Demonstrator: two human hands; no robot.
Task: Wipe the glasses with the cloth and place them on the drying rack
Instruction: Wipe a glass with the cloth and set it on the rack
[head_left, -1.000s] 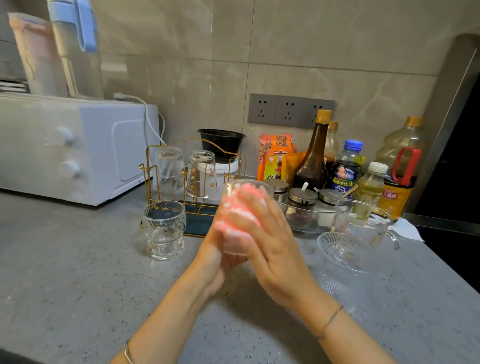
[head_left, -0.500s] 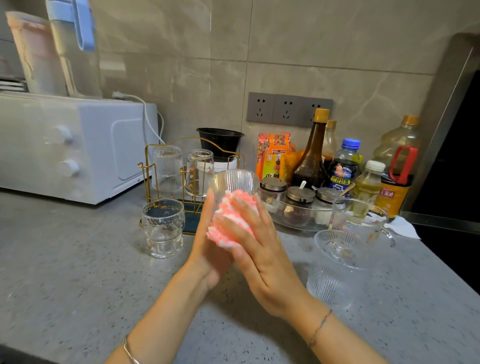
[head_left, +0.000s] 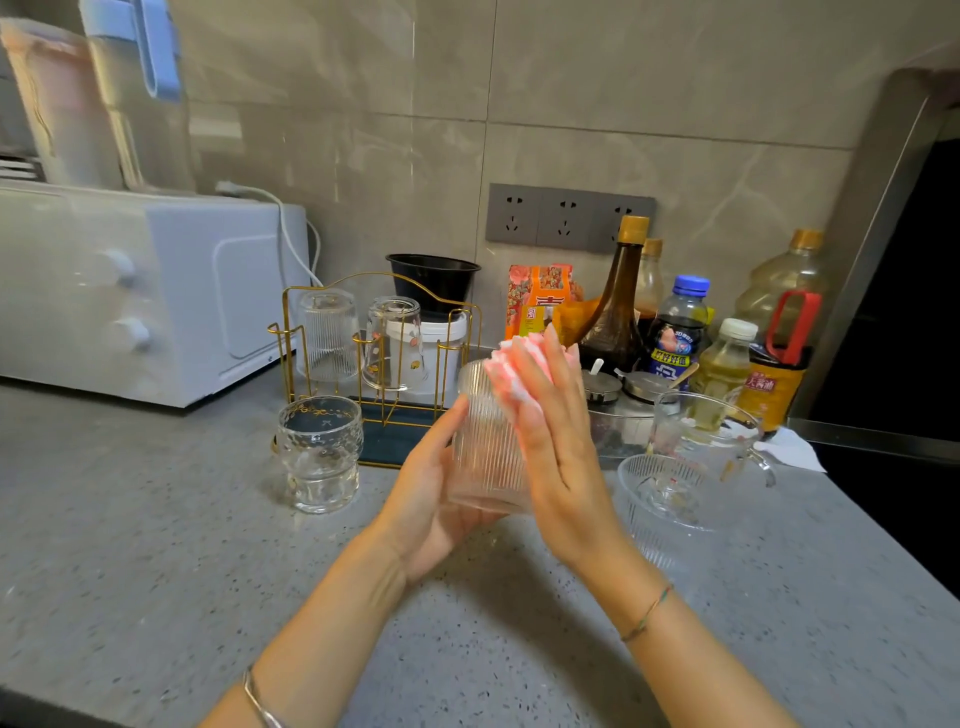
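A clear ribbed glass (head_left: 483, 441) is held above the counter in front of me. My left hand (head_left: 431, 499) grips it from the left and underneath, thumb along its side. My right hand (head_left: 561, 457) lies against the glass's right side with straight fingers and presses a pink and white cloth (head_left: 519, 364) onto the glass's upper end. The gold wire drying rack (head_left: 379, 288) stands just behind, with two glasses upside down on it: a ribbed one (head_left: 327, 332) and a printed one (head_left: 395, 343). One more patterned glass (head_left: 319, 452) stands on the counter left of my hands.
A glass bowl (head_left: 660, 499) and a glass mug (head_left: 706, 431) sit close to my right hand. Behind them are condiment jars (head_left: 602, 387) and several bottles (head_left: 618, 312). A white oven (head_left: 156, 296) fills the back left. The grey counter (head_left: 156, 571) stretches to the front.
The cloth and my right hand have slid up from the glass's middle to its upper end, leaving the ribbed wall uncovered. Both hands and the glass have shifted slightly right.
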